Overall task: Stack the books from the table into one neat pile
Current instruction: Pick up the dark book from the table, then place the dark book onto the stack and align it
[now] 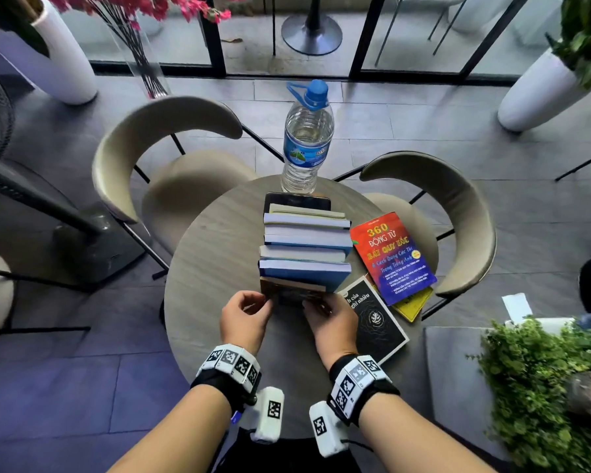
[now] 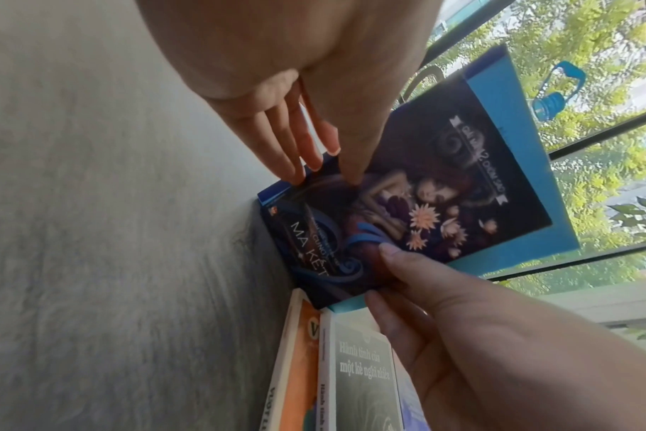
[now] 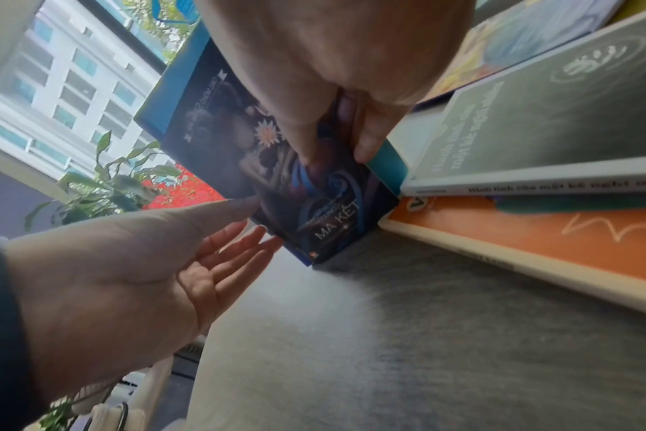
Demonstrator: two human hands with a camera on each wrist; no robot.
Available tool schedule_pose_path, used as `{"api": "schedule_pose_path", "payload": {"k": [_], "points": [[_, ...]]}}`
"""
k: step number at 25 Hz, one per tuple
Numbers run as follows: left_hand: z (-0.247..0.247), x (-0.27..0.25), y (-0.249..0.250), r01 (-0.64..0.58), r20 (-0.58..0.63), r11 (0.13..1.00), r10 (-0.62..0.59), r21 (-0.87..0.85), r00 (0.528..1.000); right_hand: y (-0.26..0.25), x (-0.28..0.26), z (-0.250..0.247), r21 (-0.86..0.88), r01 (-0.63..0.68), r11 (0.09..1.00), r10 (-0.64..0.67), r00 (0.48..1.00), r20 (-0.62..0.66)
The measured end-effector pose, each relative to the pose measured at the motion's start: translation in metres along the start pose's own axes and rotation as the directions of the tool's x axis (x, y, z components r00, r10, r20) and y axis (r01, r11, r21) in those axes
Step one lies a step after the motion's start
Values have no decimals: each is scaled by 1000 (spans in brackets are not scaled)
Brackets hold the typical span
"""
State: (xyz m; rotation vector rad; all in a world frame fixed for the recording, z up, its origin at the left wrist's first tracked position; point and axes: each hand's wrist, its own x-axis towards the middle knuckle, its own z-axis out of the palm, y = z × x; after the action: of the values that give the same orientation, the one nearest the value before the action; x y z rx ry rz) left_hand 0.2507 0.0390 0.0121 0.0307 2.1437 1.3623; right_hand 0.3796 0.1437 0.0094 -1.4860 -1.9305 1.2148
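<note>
The dark-covered book point(image 2: 406, 204) sits atop the pile point(image 1: 306, 247), directly ahead of both hands, long axis running away from the person. The right hand point(image 1: 331, 324) pinches its near right corner; the left hand point(image 1: 244, 319), fingers straight, touches its left edge. Red book point(image 1: 391, 257) and black book point(image 1: 376, 319) lie rightward on the round table point(image 1: 212, 268), nearer the right hand.

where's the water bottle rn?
In the head view, the clear plastic water bottle with a blue cap stands upright at the far edge of the round grey table, just behind the row of books.
</note>
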Motion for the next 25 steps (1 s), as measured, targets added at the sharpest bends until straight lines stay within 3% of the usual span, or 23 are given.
{"api": "schedule_pose_path", "payload": {"k": [9,14,17,19,21,25], "points": [[3,0,-3,12,54,997,-16,77,998,0,-6,6,52,-116,992,121,987,-102],[11,-4,-3,41,194,996,-57,83,979,6,2,-7,31,-255,966,251,963,94],[18,-11,-7,40,291,987,-84,153,953,12,11,-38,14,-382,924,359,879,315],[25,-19,-9,33,344,977,-105,210,933,25,22,-66,-118,-349,930,366,837,406],[36,-30,-9,73,348,974,-146,214,926,38,35,-92,-296,-244,923,343,872,349],[73,-43,-24,248,324,957,-285,153,902,50,44,-124,-497,-178,850,283,948,145]]}}
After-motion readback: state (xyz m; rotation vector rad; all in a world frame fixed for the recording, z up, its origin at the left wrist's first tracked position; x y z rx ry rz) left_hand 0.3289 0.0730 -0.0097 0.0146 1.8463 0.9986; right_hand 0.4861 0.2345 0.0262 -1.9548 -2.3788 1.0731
